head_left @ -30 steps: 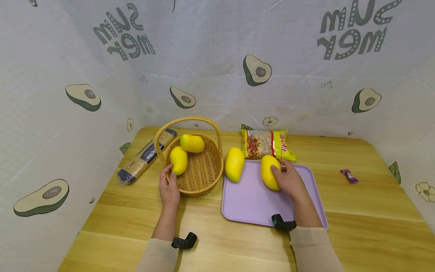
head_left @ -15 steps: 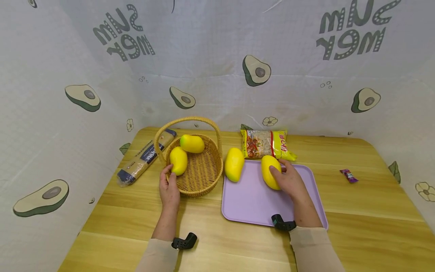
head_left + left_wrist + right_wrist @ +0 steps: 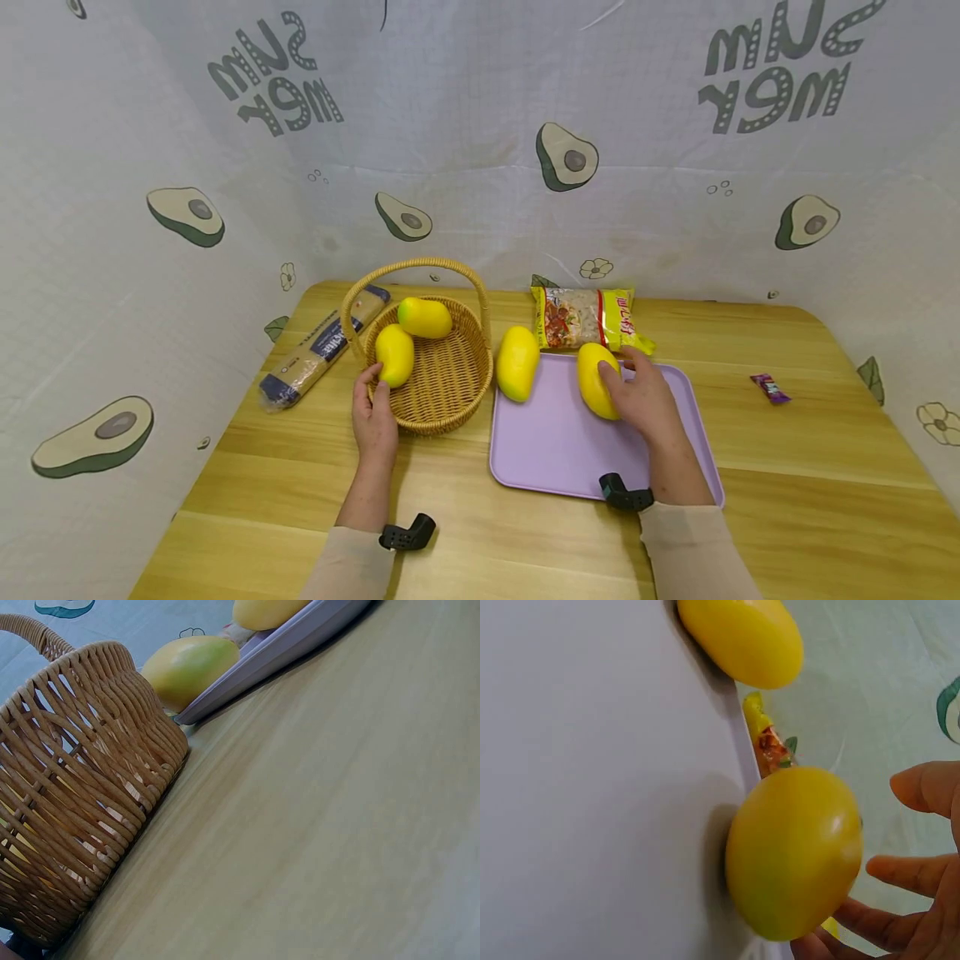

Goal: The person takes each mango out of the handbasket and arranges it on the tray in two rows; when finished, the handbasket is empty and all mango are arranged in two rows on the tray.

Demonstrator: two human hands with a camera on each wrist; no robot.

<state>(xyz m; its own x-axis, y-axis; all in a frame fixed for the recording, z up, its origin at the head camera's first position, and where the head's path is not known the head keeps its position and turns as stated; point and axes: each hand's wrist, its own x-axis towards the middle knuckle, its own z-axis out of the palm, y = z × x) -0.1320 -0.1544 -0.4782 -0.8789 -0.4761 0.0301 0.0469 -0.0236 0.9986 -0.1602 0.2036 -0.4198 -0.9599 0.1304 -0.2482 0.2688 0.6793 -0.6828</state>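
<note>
My left hand (image 3: 373, 425) is at the near left rim of the wicker basket (image 3: 465, 414), its fingertips right at the lower end of a yellow mango (image 3: 395, 356) inside. A second mango (image 3: 425, 318) lies deeper in the basket. Over the lilac tray (image 3: 555, 454), my right hand (image 3: 641, 398) is spread around another mango (image 3: 795, 855). In the right wrist view its thumb stands off that mango, while other fingers pass behind it. One more mango (image 3: 517, 363) leans on the tray's far left corner. The left wrist view shows the basket's woven side (image 3: 90, 772), with the hand mostly hidden.
Behind the tray lies a yellow food bag (image 3: 573, 318). Left of the basket is a long pack (image 3: 322, 346) with blue ends. A small purple candy wrapper (image 3: 771, 388) sits on the wooden table (image 3: 817, 500) at right. A printed cloth (image 3: 465, 150) hangs behind.
My right hand's fingers have lifted slightly at the mango on the tray. The left hand, the basket and the mangoes stay where they were.
</note>
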